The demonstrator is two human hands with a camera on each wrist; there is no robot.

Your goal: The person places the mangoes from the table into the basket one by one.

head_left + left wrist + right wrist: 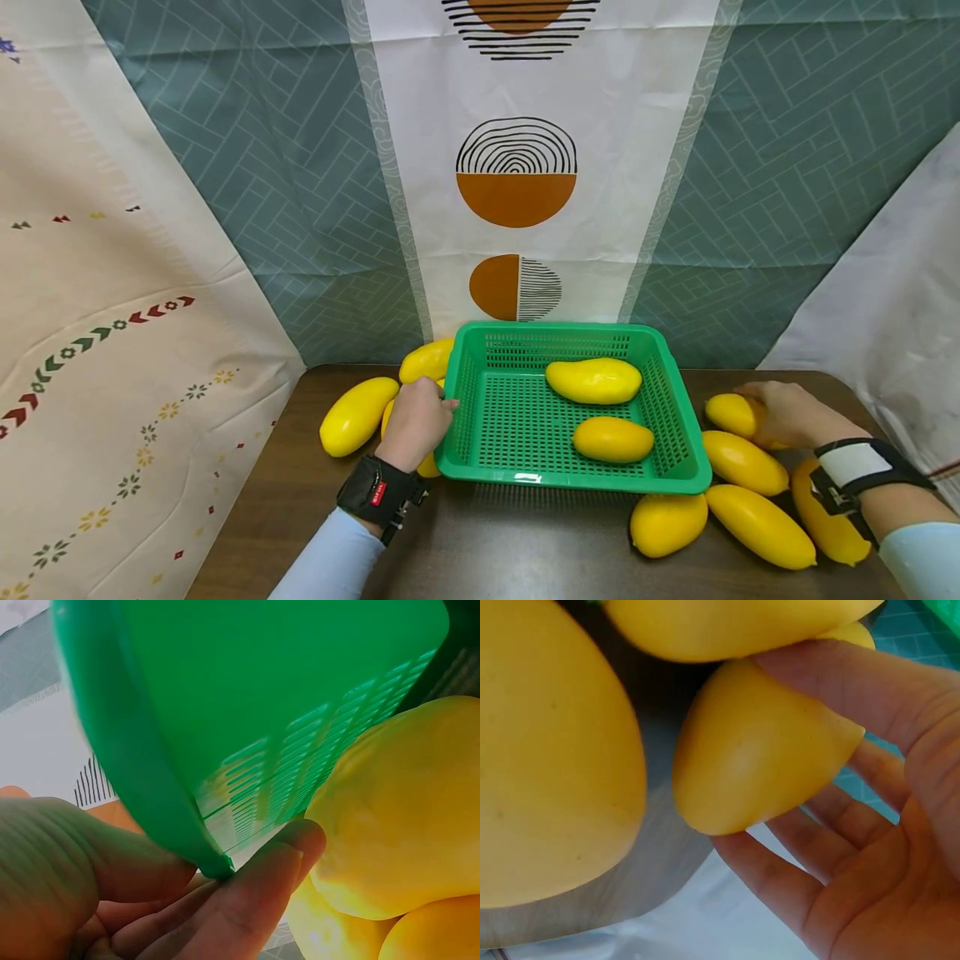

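My left hand (pixel 420 421) pinches the left rim of a green plastic basket (pixel 127 742) between thumb and fingers. Two yellow mangoes lie in the basket's right half: a longer mango (pixel 594 381) at the back and a shorter mango (pixel 613 439) in front. On the right side of the table, my right hand (pixel 795 412) has its thumb and fingers round a yellow mango (pixel 757 750), mostly hidden under the hand in the head view. Against my right thumb side lies another mango (pixel 729 414).
Several mangoes crowd the basket's right side, among them one mango (pixel 761 525) and a rounder mango (pixel 667 525) at the front corner. More lie left of the basket, including a mango (pixel 358 417). Behind the brown table (pixel 525 542) hangs a patterned cloth (pixel 330 167).
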